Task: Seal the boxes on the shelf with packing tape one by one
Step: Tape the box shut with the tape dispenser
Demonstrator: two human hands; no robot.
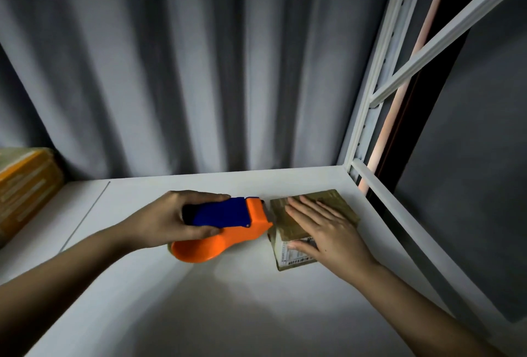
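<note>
We note the left hand (182, 215) grasping the tape dispenser (228, 225), its orange nose touching the left edge of the small box (336, 205) just to its right. The right hand (322, 231) lies flat on the box top, fingers straight, on the white shelf (228, 299).

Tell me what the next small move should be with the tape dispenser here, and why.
Probably draw the tape dispenser rightward over the small box. The left hand grips it with its orange nose right at the box's left edge, and the right hand lies flat on the box, steadying it for the pull.
</note>
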